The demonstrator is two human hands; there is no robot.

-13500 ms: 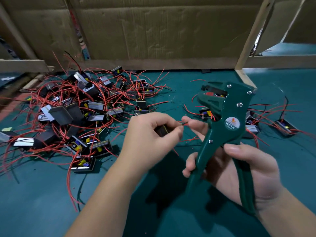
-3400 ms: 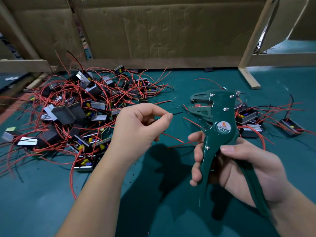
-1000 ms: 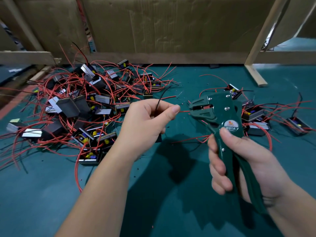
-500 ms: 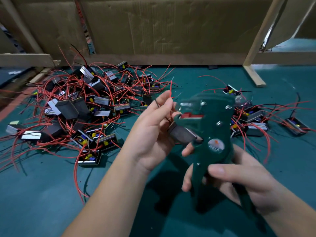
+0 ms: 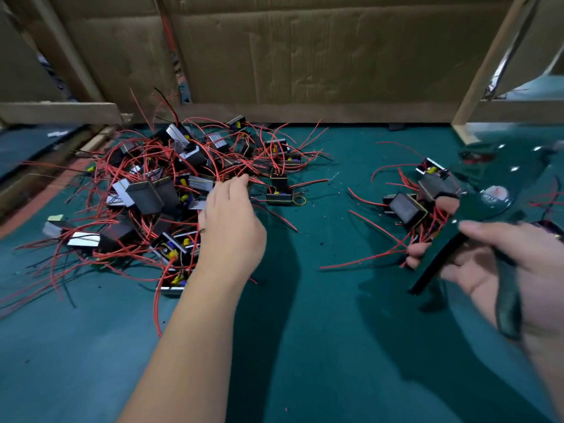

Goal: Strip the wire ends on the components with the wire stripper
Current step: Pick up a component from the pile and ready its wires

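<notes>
A heap of small black components [image 5: 146, 193] with long red wires lies on the left of the green mat [image 5: 329, 346]. My left hand [image 5: 229, 227] reaches into this heap, fingers stretched forward among the wires, and nothing shows in its grip. On the right lies a smaller group of components [image 5: 407, 209] with red leads. My right hand [image 5: 512, 270] is closed around the handles of the green wire stripper [image 5: 488, 190], which is motion-blurred, with its head raised over the right group. No wire sits in its jaws.
A cardboard wall [image 5: 305, 56] closes off the back of the mat. A slanted wooden strut [image 5: 485, 71] stands at the back right and a wooden batten [image 5: 61, 112] runs along the back left. Bits of stripped insulation dot the mat.
Half a second ago my left hand held a component at the stripper's jaws. Now that hand has gone left into the heap, and the stripper has swung to the right.
</notes>
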